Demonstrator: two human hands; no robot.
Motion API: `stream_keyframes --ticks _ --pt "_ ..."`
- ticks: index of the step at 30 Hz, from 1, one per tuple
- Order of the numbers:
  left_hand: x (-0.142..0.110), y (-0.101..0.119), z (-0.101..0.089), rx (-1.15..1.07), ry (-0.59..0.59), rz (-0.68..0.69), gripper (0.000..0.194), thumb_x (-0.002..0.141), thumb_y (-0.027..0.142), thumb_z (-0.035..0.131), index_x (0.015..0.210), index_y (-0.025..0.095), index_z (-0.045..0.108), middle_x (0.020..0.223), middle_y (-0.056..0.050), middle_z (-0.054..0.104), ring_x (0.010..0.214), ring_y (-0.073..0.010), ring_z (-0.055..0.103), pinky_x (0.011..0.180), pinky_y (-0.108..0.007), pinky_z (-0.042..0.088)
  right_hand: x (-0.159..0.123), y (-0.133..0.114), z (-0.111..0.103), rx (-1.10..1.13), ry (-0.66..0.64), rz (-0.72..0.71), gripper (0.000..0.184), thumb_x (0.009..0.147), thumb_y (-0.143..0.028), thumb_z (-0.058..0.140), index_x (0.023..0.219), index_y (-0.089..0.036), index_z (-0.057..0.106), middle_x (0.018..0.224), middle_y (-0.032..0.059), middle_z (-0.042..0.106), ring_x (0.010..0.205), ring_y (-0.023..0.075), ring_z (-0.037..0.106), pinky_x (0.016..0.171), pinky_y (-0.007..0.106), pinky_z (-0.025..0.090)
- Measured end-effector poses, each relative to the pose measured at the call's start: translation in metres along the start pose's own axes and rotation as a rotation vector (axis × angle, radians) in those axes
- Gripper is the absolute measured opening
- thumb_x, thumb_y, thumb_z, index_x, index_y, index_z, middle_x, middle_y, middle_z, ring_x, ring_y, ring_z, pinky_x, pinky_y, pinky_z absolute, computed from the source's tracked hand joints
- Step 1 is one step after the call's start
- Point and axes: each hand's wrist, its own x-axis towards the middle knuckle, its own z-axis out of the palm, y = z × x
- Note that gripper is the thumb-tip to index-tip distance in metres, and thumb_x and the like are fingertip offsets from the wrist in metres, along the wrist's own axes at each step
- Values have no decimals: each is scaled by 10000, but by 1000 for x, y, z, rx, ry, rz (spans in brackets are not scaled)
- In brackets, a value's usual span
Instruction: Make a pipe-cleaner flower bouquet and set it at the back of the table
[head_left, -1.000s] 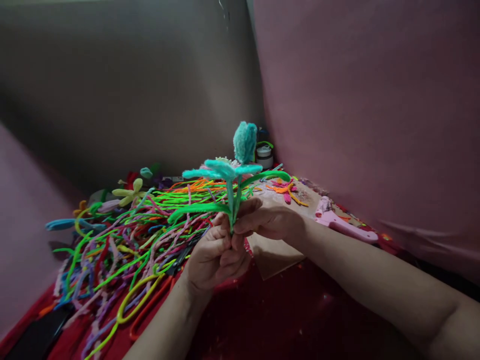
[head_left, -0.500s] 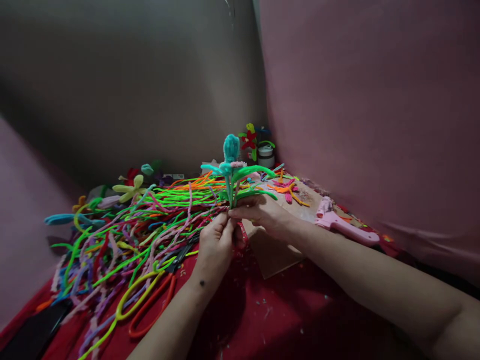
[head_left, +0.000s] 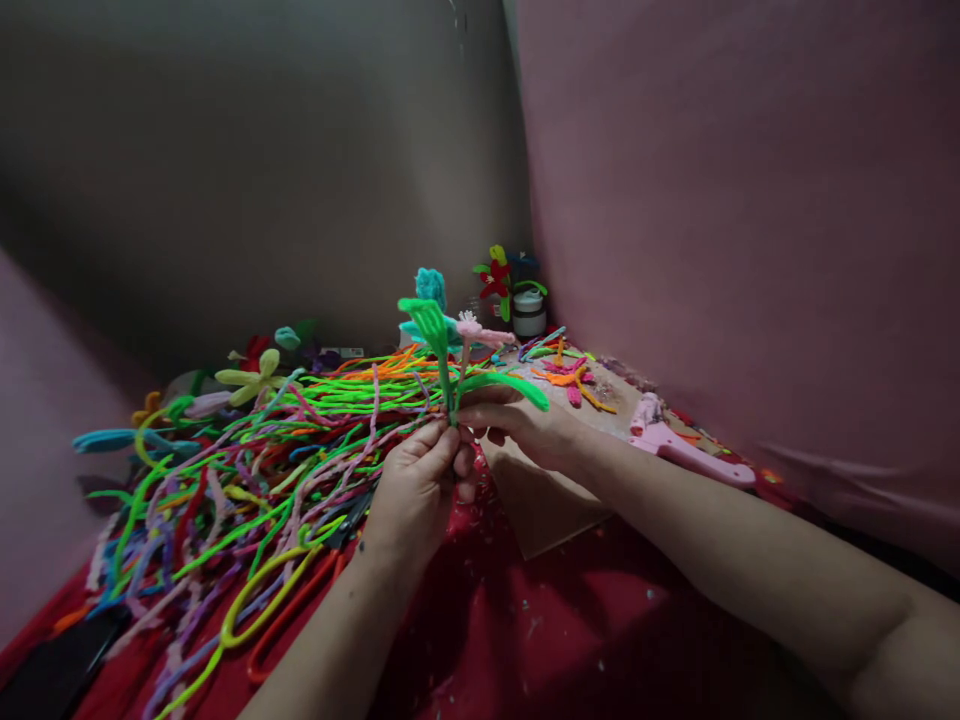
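My left hand [head_left: 420, 475] is closed around the lower stems of a small bunch of pipe-cleaner flowers. The bunch stands upright, with a fuzzy teal flower [head_left: 430, 288] on top and a pale pink flower [head_left: 480, 333] to its right. One bright green leaf [head_left: 427, 322] rises in front of the teal flower; another green leaf [head_left: 510, 384] arches out over my right hand [head_left: 525, 428]. The fingers of that hand are pinched at the base of the stems, touching the bunch beside my left thumb. Its farther fingers are partly hidden.
Loose coloured pipe cleaners [head_left: 337, 400] heap on the left, over scissors [head_left: 300, 600]. A dark phone-like slab [head_left: 60, 660] lies front left. Right of my hands are a cardboard piece [head_left: 547, 500], a pink glue gun [head_left: 690, 450] and orange-pink pieces [head_left: 577, 380]. A white jar [head_left: 529, 313] stands behind.
The bunch has turned and tilted left in my fingers, so one green leaf now stands in front of the teal flower and the pink flower shows more. Both hands have shifted slightly.
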Motion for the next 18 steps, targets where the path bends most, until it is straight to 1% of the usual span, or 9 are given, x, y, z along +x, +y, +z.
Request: stream_keyframes --ticks 3,5,8,10,12,14,15,16,18 --pt "0 2 1 -121 -43 -35 143 758 237 627 717 137 533 497 61 448 360 -33 381 385 -157 292 1 3 -3 61 31 52 119 688 -278 659 699 -161 638 617 -28 529 542 76 410 489 220 281" --pt "-1 3 1 -197 -98 -62 113 772 207 612 733 132 539 483 69 418 344 -19 351 380 -146 276 2 5 -6 103 11 67 140 666 -276 682 739 -162 642 652 -25 555 544 73 424 488 216 288" --pt "-3 4 -1 -286 -206 -121 92 789 187 587 731 123 554 458 85 365 305 -3 290 377 -146 281 2 8 -6 217 -70 136 196 653 -276 693 808 -165 648 688 -18 590 550 74 458 498 213 308" --pt "-6 4 -1 -332 -253 -157 106 800 196 573 723 123 563 446 94 332 289 2 256 379 -148 296 0 8 -4 335 -141 201 189 655 -298 689 776 -161 642 651 -24 585 542 77 474 509 216 322" --pt "-8 4 -1 -356 -288 -165 111 802 194 562 715 126 568 434 98 308 282 0 244 382 -152 302 -2 6 0 395 -210 222 181 662 -318 675 696 -146 627 619 -17 584 547 86 493 519 221 327" --pt "-8 4 -2 -326 -303 -140 109 796 195 563 707 131 567 431 95 319 283 -8 264 387 -162 304 -4 4 3 381 -216 184 182 673 -304 657 631 -133 613 610 -2 591 562 93 503 528 226 326" --pt "-7 4 -2 -279 -296 -124 116 799 214 561 713 136 570 436 88 345 291 -18 293 391 -171 309 -4 5 3 371 -183 155 174 676 -288 654 617 -131 609 604 -2 587 563 92 499 531 226 325" --pt "-5 5 -2 -198 -277 -102 143 808 244 554 712 139 573 449 74 389 312 -34 343 405 -185 326 -4 6 3 365 -133 127 160 675 -272 655 615 -132 606 600 -6 579 559 90 491 532 226 324" --pt "-3 5 -3 64 -204 -24 229 824 305 534 672 139 576 492 30 488 402 -79 459 470 -216 375 -3 9 2 342 -32 115 140 654 -260 675 633 -140 606 597 -21 557 548 83 470 518 224 312"
